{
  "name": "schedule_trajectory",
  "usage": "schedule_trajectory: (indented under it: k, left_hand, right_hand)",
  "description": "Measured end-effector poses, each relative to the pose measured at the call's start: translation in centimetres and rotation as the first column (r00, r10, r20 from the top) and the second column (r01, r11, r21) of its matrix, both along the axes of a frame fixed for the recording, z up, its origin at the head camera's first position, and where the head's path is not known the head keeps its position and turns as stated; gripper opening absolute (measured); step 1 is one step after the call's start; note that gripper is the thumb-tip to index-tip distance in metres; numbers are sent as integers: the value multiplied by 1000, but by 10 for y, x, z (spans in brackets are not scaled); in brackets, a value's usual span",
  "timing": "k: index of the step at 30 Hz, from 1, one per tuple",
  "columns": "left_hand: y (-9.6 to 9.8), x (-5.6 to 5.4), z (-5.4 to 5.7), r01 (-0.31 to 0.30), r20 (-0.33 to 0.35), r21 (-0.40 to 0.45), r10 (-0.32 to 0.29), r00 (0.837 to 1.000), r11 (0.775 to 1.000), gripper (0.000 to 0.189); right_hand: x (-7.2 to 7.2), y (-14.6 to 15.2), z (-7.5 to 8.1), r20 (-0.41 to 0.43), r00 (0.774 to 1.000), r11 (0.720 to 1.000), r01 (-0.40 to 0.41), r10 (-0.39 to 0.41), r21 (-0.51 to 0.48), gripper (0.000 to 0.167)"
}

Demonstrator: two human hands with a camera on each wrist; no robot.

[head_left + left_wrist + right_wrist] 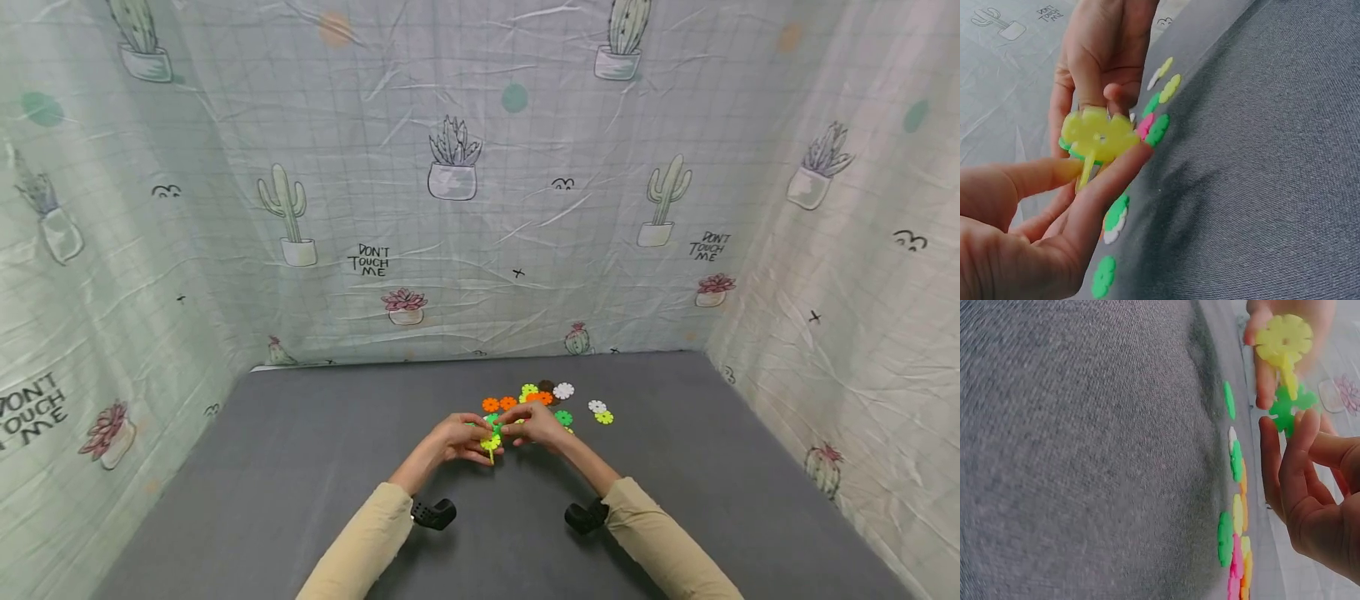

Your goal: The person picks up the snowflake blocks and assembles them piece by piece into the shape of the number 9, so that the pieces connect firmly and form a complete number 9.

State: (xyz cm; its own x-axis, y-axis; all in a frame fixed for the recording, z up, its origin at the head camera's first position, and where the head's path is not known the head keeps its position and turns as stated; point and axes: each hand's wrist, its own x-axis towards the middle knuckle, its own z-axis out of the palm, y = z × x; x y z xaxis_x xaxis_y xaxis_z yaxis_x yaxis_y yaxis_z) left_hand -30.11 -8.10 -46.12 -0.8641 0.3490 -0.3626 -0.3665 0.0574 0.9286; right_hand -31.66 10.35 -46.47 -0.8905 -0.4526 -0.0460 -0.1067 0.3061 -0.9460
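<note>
Near the middle of the table both hands hold a small cluster of notched plastic snowflake discs. My left hand (459, 437) grips the yellow part: one yellow disc (1284, 339) faces the camera, and a second yellow disc (1289, 376) stands edge-on against it. My right hand (534, 423) pinches a green disc (1283, 411) that meets the edge-on yellow one. In the left wrist view the yellow disc (1100, 134) hides most of the green disc behind it. Whether the green disc is slotted in or only touching, I cannot tell.
Loose discs lie on the grey table (337, 500) beyond the hands: orange discs (491, 404), a brown disc (547, 386), a white disc (563, 391), a green disc (563, 417) and a yellow disc (604, 417) at the right. A patterned curtain (480, 233) surrounds the table's back and sides.
</note>
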Motion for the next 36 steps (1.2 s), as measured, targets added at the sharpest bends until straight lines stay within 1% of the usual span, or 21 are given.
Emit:
schedule_trajectory:
  k: [2, 4, 8, 11, 15, 19, 22, 25, 29, 33, 34, 36]
  left_hand:
    - [-1, -1, 2, 37, 4, 38, -37, 999, 999, 19]
    - [-2, -2, 2, 49, 17, 62, -50, 999, 997, 23]
    - [-2, -2, 2, 44, 38, 57, -46, 998, 997, 35]
    - [-1, -1, 2, 52, 42, 38, -53, 998, 998, 40]
    - [0, -1, 2, 81, 32, 9, -81, 996, 997, 41]
    - [-2, -2, 2, 100, 31, -2, -100, 995, 995, 44]
    - [-4, -3, 1, 101, 36, 8, -101, 994, 995, 45]
    - [-5, -3, 0, 95, 43, 16, -95, 994, 995, 43]
    - [-5, -3, -1, 95, 48, 6, -96, 994, 995, 42]
    - [-4, -4, -1, 116, 42, -4, -116, 992, 993, 42]
    - [-5, -7, -5, 141, 35, 14, -141, 989, 990, 43]
    - [-5, -6, -3, 154, 33, 14, -154, 987, 988, 43]
  right_hand:
    - [0, -1, 1, -13, 1000, 1000, -15, 15, 1, 22]
    - [0, 0, 2, -28, 999, 999, -36, 36, 1, 24]
    - [0, 5, 2, -26, 996, 997, -82, 81, -16, 30]
    - [0, 10, 2, -10, 996, 995, -94, 94, -28, 34]
    - [-2, 16, 3, 31, 998, 998, -57, 57, -17, 37]
    - [-5, 26, 6, 54, 998, 999, -18, 17, 26, 38]
    - [-7, 34, 9, 55, 998, 998, 1, -4, 65, 37]
    - [-8, 43, 9, 77, 996, 995, 32, -40, 98, 34]
    - [-10, 54, 7, 95, 992, 987, 71, -85, 144, 30]
    - [-12, 59, 2, 57, 993, 970, 91, -106, 224, 27]
    - [-12, 59, 1, 44, 993, 964, 94, -108, 247, 27]
    - [-12, 57, -1, 16, 992, 950, 117, -127, 291, 25]
